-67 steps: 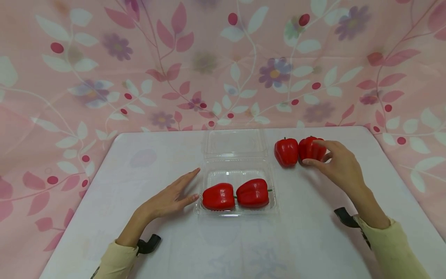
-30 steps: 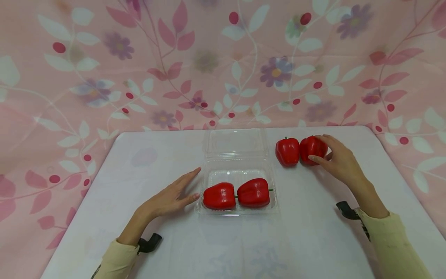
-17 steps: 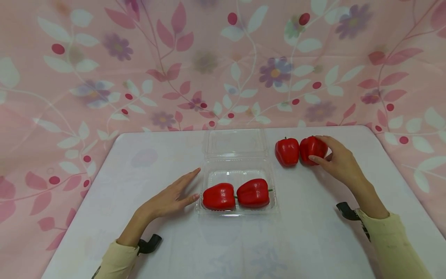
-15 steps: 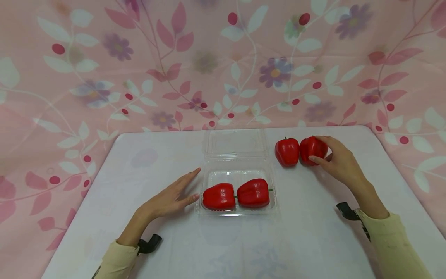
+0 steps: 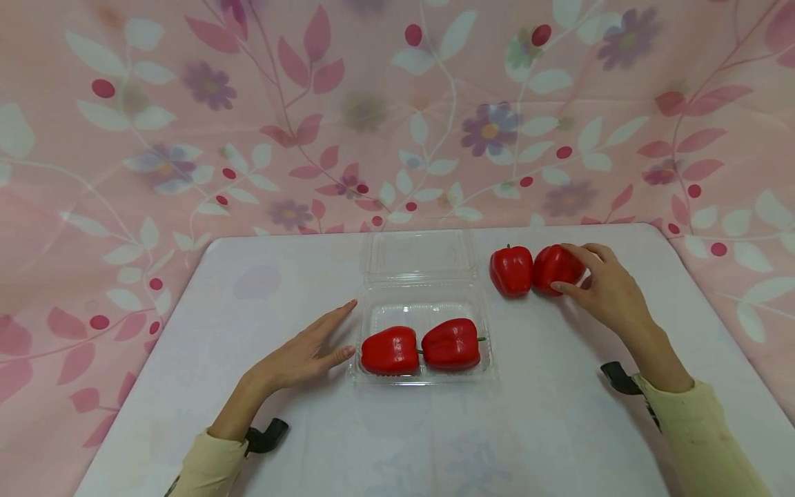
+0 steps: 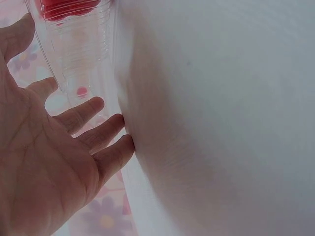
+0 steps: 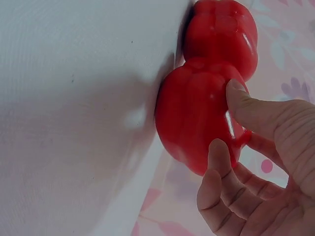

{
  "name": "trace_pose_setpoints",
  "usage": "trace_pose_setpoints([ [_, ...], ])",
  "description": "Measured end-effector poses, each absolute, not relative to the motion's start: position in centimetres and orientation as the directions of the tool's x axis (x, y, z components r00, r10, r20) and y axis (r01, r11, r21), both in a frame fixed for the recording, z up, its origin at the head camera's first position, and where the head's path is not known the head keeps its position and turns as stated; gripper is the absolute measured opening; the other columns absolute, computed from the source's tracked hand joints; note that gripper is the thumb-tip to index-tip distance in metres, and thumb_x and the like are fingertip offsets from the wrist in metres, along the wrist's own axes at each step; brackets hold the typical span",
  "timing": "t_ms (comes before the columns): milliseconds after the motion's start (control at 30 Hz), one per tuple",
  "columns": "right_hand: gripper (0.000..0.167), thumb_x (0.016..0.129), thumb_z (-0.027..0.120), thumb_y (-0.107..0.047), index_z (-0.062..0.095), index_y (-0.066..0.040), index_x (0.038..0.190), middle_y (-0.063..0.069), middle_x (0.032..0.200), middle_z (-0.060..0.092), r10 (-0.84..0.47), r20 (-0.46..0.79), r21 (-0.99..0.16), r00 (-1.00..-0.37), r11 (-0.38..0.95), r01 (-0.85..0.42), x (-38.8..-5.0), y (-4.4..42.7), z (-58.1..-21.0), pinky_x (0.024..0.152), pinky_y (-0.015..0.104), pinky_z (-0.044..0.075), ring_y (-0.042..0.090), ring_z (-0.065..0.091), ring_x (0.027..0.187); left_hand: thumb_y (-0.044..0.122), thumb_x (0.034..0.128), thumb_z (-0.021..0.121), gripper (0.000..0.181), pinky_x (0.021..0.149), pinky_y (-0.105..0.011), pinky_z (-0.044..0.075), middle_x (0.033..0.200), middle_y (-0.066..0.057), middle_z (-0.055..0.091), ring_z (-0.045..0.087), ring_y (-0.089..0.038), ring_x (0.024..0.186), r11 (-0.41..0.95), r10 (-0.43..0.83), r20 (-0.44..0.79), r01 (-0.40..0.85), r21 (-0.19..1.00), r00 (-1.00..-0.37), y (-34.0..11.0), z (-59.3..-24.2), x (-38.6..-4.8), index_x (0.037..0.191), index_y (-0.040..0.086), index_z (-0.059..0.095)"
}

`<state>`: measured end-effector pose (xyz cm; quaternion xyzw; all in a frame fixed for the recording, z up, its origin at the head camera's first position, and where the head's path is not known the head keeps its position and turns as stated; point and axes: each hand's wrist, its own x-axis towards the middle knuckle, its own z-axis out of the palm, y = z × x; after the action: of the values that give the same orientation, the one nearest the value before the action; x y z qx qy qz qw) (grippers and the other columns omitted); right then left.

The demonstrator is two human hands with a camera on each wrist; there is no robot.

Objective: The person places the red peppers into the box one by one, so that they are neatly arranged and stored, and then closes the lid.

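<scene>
Clearly, the right hand grips the outer red pepper, thumb on the near side and fingertips on the far side, at the back right of the white table. That pepper touches the stem-up pepper just to its left; whether its base is off the cloth, I cannot tell

Meanwhile the left hand holds nothing — its fingers are extended and spread apart, the thumb tip at the left edge of the clear plastic container. Whether the thumb actually touches the rim is hard to make out

Inside the container, along its front half, the left boxed pepper and the right boxed pepper lie on their sides, stems pointing right. The clear lid is folded back flat on the table behind them. Pale yellow sleeves cover both forearms, a black device sits at the left wrist, and pink floral fabric hangs behind the table
</scene>
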<state>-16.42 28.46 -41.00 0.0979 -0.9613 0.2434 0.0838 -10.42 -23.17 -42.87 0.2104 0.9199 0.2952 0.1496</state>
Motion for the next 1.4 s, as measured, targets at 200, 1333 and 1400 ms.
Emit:
trace_pose_setpoints([
  [200, 0.073, 0.082, 0.081, -0.020, 0.045, -0.010, 0.146, 0.029, 0.137, 0.037, -0.140, 0.189, -0.415, -0.972, 0.885, -0.209, -16.12, 28.41, -40.72, 0.065, 0.054, 0.055, 0.037, 0.057, 0.086, 0.060, 0.0925, 0.055, 0.080, 0.109, -0.063, 0.028, 0.162, 0.003, 0.020, 0.022, -0.025, 0.146, 0.736, 0.477, -0.151, 0.300, 0.607, -0.866, -23.15, -42.73, -10.32, 0.157, 0.042, 0.011],
  [1333, 0.073, 0.080, 0.083, -0.024, 0.047, -0.007, 0.142, 0.031, 0.122, 0.045, -0.060, 0.178, -0.411, -0.982, 0.902, -0.130, -15.71, 28.90, -40.79, 0.065, 0.055, 0.054, 0.039, 0.054, 0.082, 0.060, 0.0929, 0.055, 0.082, 0.110, -0.061, 0.029, 0.161, 0.004, 0.021, 0.023, -0.024, 0.146, 0.729, 0.484, -0.133, 0.314, 0.608, -0.865, -23.15, -43.08, -10.32, 0.159, 0.033, 0.015],
  [1400, 0.074, 0.081, 0.083, -0.026, 0.046, -0.007, 0.143, 0.032, 0.122, 0.046, -0.058, 0.166, -0.415, -0.984, 0.901, -0.123, -15.73, 28.93, -40.85, 0.065, 0.055, 0.053, 0.039, 0.054, 0.083, 0.061, 0.0928, 0.054, 0.082, 0.109, -0.061, 0.029, 0.161, 0.003, 0.021, 0.023, -0.024, 0.146, 0.732, 0.482, -0.135, 0.313, 0.606, -0.866, -23.13, -43.14, -10.27, 0.159, 0.033, 0.014],
])
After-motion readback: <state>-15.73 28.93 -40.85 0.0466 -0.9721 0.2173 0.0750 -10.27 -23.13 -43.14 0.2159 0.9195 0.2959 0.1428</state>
